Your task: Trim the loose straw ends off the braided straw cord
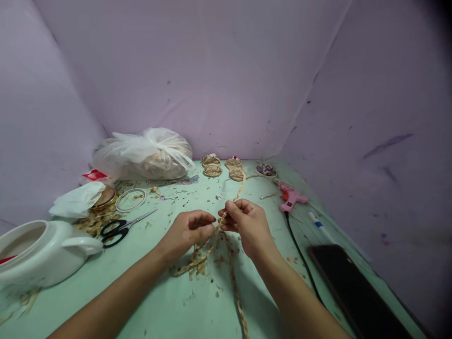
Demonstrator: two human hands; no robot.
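Note:
A braided straw cord (234, 278) runs from the table's near edge up through my hands and on toward the small woven slippers at the back. My right hand (250, 225) pinches the cord between thumb and fingers. Just left of it, my left hand (192, 231) is closed, thumb and fingertips together at the braid. Its fingertips partly hide what they grip. Loose braid ends and straw scraps (199, 268) lie on the table below my hands. Two small woven straw slippers (212, 167) stand side by side at the back.
Black-handled scissors (118, 231), a white ring (130, 200), a white pot (52, 254) and a tied plastic bag (148, 153) are on the left. On the right lie a pink glue gun (291, 197) with its cord, a marker (320, 226), a phone (356, 292) and a bead dish (266, 170).

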